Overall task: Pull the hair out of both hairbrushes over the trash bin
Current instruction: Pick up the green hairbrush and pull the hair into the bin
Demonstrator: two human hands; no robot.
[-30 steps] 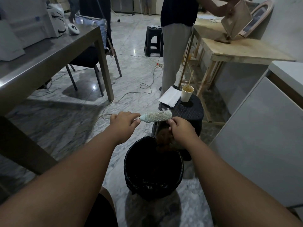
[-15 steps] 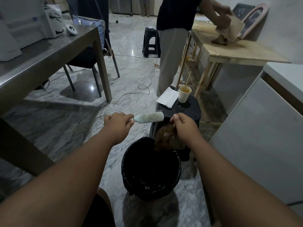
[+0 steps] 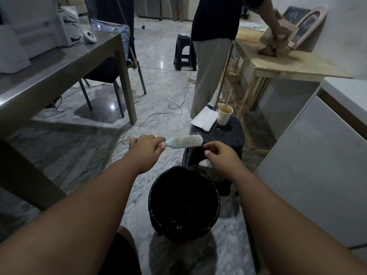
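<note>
While the left hand [image 3: 146, 148] gripped the handle of a pale plastic hairbrush [image 3: 185, 141] above the black-lined round trash bin [image 3: 183, 203], the right hand [image 3: 219, 153] hung beside its tip, fingers pinched together.

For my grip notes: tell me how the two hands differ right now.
The left hand is closed in a fist around the hairbrush handle; the right hand touches no handle and its fingers pinch together just below the brush tip. Both are held out above the trash bin.

Glossy marble floor [image 3: 162, 100], steel table [image 3: 59, 64] left, wooden bench [image 3: 288, 64] right.
</note>
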